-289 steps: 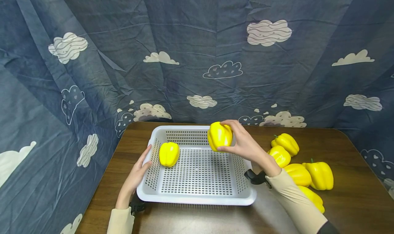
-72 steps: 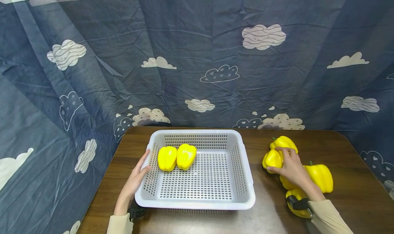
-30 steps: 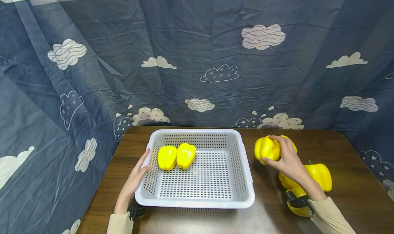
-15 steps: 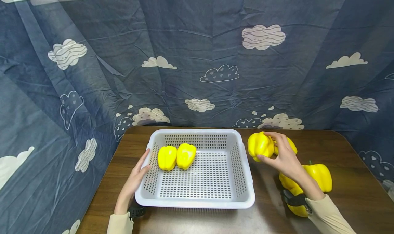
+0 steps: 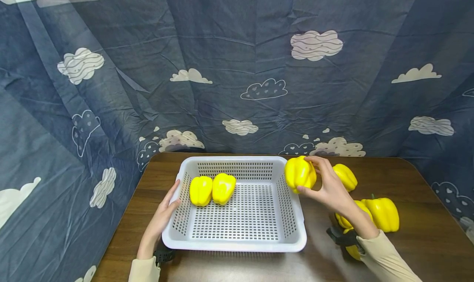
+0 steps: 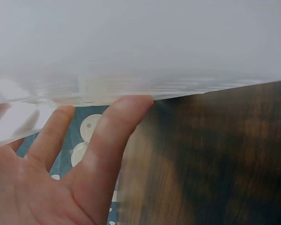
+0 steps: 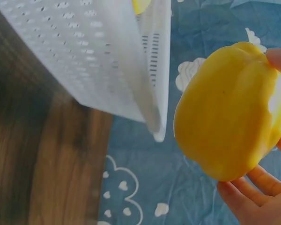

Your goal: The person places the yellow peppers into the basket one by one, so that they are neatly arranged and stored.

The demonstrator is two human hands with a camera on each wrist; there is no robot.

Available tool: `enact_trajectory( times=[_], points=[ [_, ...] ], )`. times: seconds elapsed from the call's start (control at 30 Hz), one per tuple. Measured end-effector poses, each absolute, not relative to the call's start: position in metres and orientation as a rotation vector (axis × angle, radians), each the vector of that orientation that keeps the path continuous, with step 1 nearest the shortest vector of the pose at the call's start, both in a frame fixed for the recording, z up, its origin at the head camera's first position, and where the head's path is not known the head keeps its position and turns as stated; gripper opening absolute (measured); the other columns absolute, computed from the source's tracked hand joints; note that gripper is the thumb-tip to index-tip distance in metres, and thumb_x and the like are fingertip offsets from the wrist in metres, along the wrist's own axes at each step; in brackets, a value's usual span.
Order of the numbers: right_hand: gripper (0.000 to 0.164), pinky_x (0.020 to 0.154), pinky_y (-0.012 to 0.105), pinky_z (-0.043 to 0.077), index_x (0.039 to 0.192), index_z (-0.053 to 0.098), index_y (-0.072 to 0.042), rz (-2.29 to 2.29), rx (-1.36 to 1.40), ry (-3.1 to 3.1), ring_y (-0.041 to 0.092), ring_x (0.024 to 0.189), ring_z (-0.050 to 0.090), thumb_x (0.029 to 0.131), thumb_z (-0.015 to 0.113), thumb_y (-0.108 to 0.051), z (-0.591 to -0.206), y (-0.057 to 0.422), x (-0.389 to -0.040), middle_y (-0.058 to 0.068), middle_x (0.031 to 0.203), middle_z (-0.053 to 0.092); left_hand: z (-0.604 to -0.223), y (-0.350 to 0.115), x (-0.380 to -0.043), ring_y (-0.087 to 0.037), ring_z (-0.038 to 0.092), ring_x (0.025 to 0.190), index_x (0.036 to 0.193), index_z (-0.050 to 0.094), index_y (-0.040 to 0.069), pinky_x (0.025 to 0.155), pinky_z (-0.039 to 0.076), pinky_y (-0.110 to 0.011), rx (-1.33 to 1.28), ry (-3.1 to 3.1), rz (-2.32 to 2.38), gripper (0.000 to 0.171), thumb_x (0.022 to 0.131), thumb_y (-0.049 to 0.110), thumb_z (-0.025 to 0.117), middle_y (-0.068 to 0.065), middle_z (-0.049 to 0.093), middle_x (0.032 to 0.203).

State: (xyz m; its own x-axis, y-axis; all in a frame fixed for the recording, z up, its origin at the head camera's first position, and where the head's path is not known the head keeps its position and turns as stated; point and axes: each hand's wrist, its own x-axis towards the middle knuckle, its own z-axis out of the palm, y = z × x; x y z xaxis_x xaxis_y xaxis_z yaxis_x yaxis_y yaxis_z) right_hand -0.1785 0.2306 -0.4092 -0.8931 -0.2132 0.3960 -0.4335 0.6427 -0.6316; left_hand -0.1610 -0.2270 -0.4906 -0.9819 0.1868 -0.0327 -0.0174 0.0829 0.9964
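My right hand (image 5: pixel 327 187) holds a yellow bell pepper (image 5: pixel 299 175) between thumb and fingers, raised at the right rim of a white perforated basket (image 5: pixel 237 245). In the right wrist view the bell pepper (image 7: pixel 227 112) hangs apart from the basket wall (image 7: pixel 98 70), fingertips at its two ends. My left hand (image 5: pixel 161 216) rests against the basket's left side; up close, its thumb (image 6: pixel 114 136) and extended fingers touch the outer wall (image 6: pixel 131 51). Two more yellow bell peppers (image 5: pixel 201 191) (image 5: pixel 224 189) lie side by side in the basket's left part.
Several yellow bell peppers lie on the brown wooden table (image 5: pixel 418 249) at the right, among them one at the back (image 5: pixel 345 177) and one with a green stem (image 5: pixel 386 214); my right forearm partly covers others. A blue cloud-print cloth (image 5: pixel 237 68) hangs behind the table.
A second bell pepper has come into the basket since the oldest frame. My right hand has since lifted another from the pile and carried it left to the rim. The left hand stays put.
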Motion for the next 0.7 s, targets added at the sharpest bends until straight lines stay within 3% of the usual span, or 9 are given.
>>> enact_trajectory(
  times=[0.33,0.7],
  points=[
    [0.079,0.094,0.054,0.042,0.134,0.037,0.001,1.145,0.666,-2.529,0.034,0.117,0.044,0.071,0.082,-0.011,-0.405,0.210,-0.184,0.018,0.131,0.040,-0.490,-0.227,-0.160,-0.050,0.036,0.127,0.155,0.016,0.019,0.089,0.045,-0.058,0.180,2.206,2.020,0.057,0.102,0.013,0.039,-0.018,0.009,0.157],
    [0.080,0.098,0.055,0.039,0.136,0.036,-0.004,1.235,0.716,-2.552,0.034,0.122,0.041,0.071,0.082,-0.013,-0.402,0.187,-0.190,0.016,0.132,0.039,-0.491,-0.227,-0.160,-0.050,0.037,0.127,0.154,0.017,0.019,0.089,0.045,-0.057,0.173,2.214,2.018,0.057,0.102,0.013,0.040,-0.017,0.010,0.157]
  ],
)
